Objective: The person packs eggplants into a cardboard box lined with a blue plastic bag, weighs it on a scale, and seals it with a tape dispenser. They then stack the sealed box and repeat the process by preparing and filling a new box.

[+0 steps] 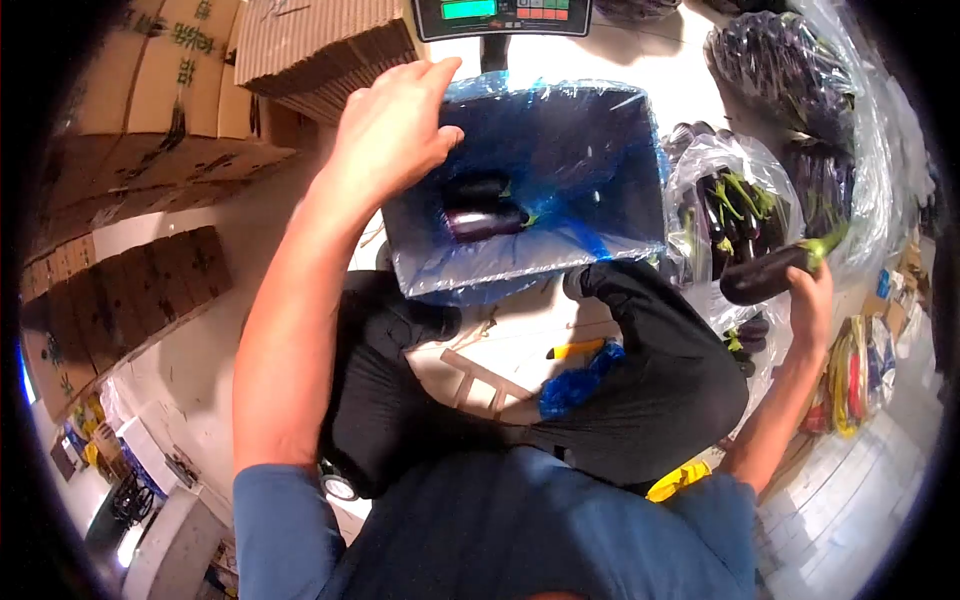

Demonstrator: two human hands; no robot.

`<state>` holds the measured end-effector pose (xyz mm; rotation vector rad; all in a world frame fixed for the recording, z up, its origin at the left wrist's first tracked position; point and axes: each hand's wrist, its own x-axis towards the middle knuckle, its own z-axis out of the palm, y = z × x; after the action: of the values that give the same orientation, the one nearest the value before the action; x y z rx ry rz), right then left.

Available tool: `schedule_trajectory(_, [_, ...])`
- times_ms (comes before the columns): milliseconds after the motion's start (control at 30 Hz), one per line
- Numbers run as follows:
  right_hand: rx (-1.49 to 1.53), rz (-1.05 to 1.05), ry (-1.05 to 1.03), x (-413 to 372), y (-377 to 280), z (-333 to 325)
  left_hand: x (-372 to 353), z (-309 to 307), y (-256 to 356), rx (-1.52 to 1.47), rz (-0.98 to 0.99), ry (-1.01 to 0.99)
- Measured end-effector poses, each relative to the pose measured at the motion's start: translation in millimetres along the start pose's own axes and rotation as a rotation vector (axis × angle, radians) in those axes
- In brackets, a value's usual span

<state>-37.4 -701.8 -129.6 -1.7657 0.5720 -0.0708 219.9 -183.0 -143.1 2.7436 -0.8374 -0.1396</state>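
Note:
A dark purple eggplant (758, 277) with a green stem is gripped in my right hand (810, 295), out to the right beside the bags. My left hand (395, 120) is at the upper left corner of a box lined with blue plastic (570, 130), its thumb apart from the stretched fingers. Whether it touches the liner is hard to tell. Two eggplants (485, 222) lie in the box, toward its left side. Near my right hand, a clear plastic bag (785, 165) stands open with several eggplants in it, green stems showing.
A scale with a lit green display (470, 10) stands behind the box. Stacked cardboard cartons (150, 80) line the left. More bagged eggplants (785, 65) sit at the back right. Blue plastic (580, 385) and a yellow-handled item (578, 350) lie between my legs.

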Motion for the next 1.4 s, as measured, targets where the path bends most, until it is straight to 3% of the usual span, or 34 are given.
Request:
schedule_trajectory(67, [0.214, -0.107, -0.171, -23.8, -68.8, 64.6, -2.3, 14.0, -9.5, -0.013, -0.038, 0.011])
schedule_trajectory(167, [0.254, -0.168, -0.370, -24.2, -107.7, 159.4, 1.5, 14.3, -21.5, -0.030, -0.156, -0.124])
schedule_trajectory(300, [-0.018, -0.038, -0.482, -10.1, -104.2, 282.1, -3.4, 13.6, -32.5, -0.068, -0.054, 0.000])
schedule_trajectory(333, [-0.383, -0.023, -0.438, -8.0, -114.1, 306.1, -4.8, 13.2, -34.0, -0.103, -0.054, 0.015])
schedule_trajectory(367, [-0.271, 0.073, -0.464, 6.4, -86.6, 322.5, -4.5, 12.5, -36.5, -0.137, -0.055, 0.032])
schedule_trajectory(400, [-0.300, 0.055, -0.462, 17.2, -68.4, 334.2, -4.7, 11.1, -38.5, -0.169, -0.057, 0.052])
schedule_trajectory(467, [-0.622, -0.243, -0.398, 15.0, -60.1, 347.1, -4.8, 6.3, -40.4, -0.191, -0.073, 0.059])
schedule_trajectory(500, [-0.736, -0.343, -0.501, 15.7, -60.3, 351.9, -2.9, 4.2, -41.4, -0.186, -0.090, 0.051])
schedule_trajectory(533, [-0.850, -0.688, -0.550, 15.2, -61.4, 352.9, -2.6, 3.3, -41.6, -0.182, -0.107, 0.038])
schedule_trajectory(600, [-1.014, -0.867, -0.745, 18.0, -66.1, 361.3, -3.3, 4.7, -45.0, -0.262, -0.123, 0.089])
schedule_trajectory(633, [-1.079, -0.902, -0.780, 20.7, -62.3, 368.5, -0.1, 6.1, -47.2, -0.280, -0.119, 0.105])
schedule_trajectory(767, [-1.404, -0.707, -0.922, 48.7, -49.6, 400.0, 5.2, 3.2, -47.9, -0.323, -0.112, 0.100])
schedule_trajectory(800, [-1.396, -0.855, -0.845, 63.9, -23.5, 402.8, 5.3, 4.4, -48.6, -0.331, -0.123, 0.097])
schedule_trajectory(867, [-1.674, -0.628, -1.001, 80.9, -17.1, 414.2, 4.9, 6.1, -48.9, -0.320, -0.132, 0.076])
schedule_trajectory(900, [-1.737, -0.686, -1.027, 94.2, 4.8, 415.1, 4.6, 6.9, -48.6, -0.314, -0.136, 0.065])
schedule_trajectory(967, [-1.636, -0.918, -0.726, 134.2, 87.6, 428.9, 2.3, 8.0, -45.0, -0.293, -0.128, 0.056])
schedule_trajectory(1000, [-1.573, -1.027, -0.571, 135.1, 84.8, 435.1, 1.5, 8.3, -43.1, -0.280, -0.124, 0.055])
schedule_trajectory(1033, [-1.864, -0.846, -0.791, 134.3, 82.5, 437.4, 1.2, 8.8, -40.9, -0.268, -0.124, 0.023])
schedule_trajectory(1133, [-1.473, -0.695, -0.641, 128.8, 69.4, 448.4, -0.6, 5.0, -35.3, -0.248, -0.146, -0.036])
schedule_trajectory(1167, [-1.418, -0.596, -0.690, 123.1, 52.0, 442.8, -0.4, 4.1, -35.1, -0.261, -0.167, -0.036])
schedule_trajectory(1267, [-1.352, -0.427, -0.910, 134.4, 50.4, 423.6, 3.5, 16.5, -41.8, -0.241, -0.183, 0.105])
schedule_trajectory(1300, [-1.508, -0.311, -1.221, 124.5, 0.3, 418.0, 6.9, 12.3, -41.6, -0.217, -0.251, 0.021])
schedule_trajectory(1367, [-1.100, -0.304, -1.132, 103.2, -56.9, 385.3, 10.4, 18.9, -48.3, -0.230, -0.248, 0.055])
schedule_trajectory(1400, [-0.743, -0.357, -1.098, 102.0, -64.3, 353.5, 9.3, 14.3, -46.1, -0.258, -0.215, 0.064])
